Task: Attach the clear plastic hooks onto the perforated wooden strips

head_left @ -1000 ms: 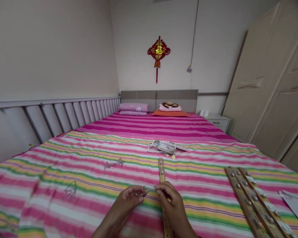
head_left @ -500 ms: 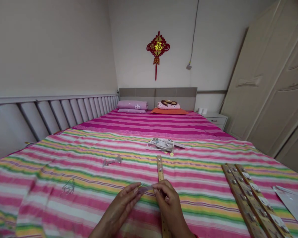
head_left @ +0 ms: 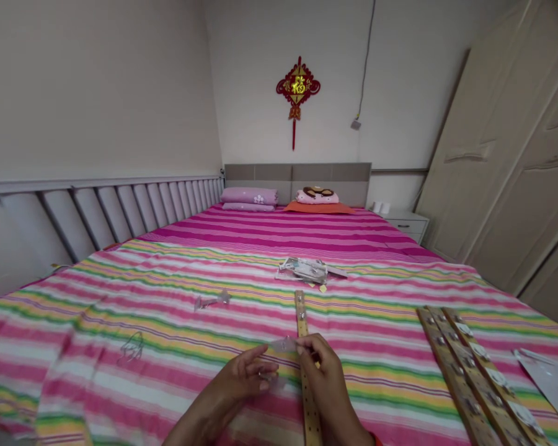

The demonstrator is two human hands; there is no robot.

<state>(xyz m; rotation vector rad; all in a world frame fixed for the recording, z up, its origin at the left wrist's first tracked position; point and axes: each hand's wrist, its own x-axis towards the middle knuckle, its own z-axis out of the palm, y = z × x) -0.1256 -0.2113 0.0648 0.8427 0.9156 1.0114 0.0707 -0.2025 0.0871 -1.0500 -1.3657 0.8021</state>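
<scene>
My right hand (head_left: 323, 368) pinches a small clear plastic bag (head_left: 283, 344) between thumb and fingertips, above a narrow wooden strip (head_left: 310, 409) with rows of holes. Two small shiny metal pieces (head_left: 301, 306) sit at the strip's far end. My left hand (head_left: 239, 381) is to the left of the strip, fingers curled toward the thumb. At its fingertips is a small shiny piece (head_left: 268, 375), too small and blurred to name. Another crumpled clear plastic bag (head_left: 212, 300) lies farther off on the striped bed sheet (head_left: 177, 347).
Several wooden strips (head_left: 462, 365) bearing shiny pieces and white tags lie at the right. Beyond them is a clear plastic sheet (head_left: 546, 378). A pile of clear packets (head_left: 307, 270) rests ahead, and a thin tangled loop (head_left: 131, 348) lies at left.
My hands have moved apart. My right hand has lifted the clear bag slightly up and right, away from my left fingers, which have dropped a little with the shiny piece.
</scene>
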